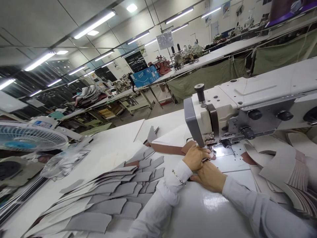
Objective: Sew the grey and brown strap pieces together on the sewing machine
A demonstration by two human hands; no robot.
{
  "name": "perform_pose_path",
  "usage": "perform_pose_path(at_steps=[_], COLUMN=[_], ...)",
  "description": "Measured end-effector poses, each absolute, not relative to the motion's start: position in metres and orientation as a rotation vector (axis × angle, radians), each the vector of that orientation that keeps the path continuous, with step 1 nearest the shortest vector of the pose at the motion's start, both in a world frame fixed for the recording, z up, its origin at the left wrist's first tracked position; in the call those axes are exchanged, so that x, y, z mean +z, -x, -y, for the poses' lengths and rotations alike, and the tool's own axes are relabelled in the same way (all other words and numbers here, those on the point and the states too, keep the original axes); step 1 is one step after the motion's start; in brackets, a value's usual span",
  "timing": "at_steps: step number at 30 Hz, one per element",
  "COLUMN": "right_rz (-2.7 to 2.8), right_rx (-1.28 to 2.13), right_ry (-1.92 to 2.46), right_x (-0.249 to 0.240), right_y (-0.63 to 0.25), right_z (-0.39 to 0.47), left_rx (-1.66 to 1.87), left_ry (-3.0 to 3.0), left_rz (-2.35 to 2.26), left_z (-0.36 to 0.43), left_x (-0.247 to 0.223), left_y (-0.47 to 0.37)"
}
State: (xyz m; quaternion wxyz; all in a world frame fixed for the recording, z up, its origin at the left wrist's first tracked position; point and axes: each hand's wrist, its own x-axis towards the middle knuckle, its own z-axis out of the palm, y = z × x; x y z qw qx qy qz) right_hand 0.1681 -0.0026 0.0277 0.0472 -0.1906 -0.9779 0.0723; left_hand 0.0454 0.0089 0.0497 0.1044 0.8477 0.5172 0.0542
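My left hand (196,157) is closed on a reddish-brown, leather-like piece (189,146), right beside the needle area of a white sewing machine (223,99). Just below and partly overlapped by it, my right hand (210,176) has its fingers bent together at the near edge of the same work; its fingertips are partly hidden. A long brown strip (168,148) trails from the piece to the left over the table. Under the lit presser foot (212,150), a small bit of brown material shows.
Overlapping grey-backed panels (106,188) cover the table's left part. More curved cut pieces (284,162) are stacked right of the machine. A blue-centred fan (32,137) and a clear plastic bag (64,163) are at far left. A blue box (145,76) stands on a bench behind.
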Motion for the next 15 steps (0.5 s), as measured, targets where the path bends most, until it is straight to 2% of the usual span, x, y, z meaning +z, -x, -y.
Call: perform_pose_path(at_steps=[15], right_rz=[3.0], right_rx=[0.162], right_ry=[0.639], right_x=[0.0242], right_y=[-0.1631], right_z=[0.0077], left_rx=[0.147], left_ry=[-2.471], left_rz=[-1.535], left_z=[-0.0094], left_x=[0.0507], left_y=[-0.0458])
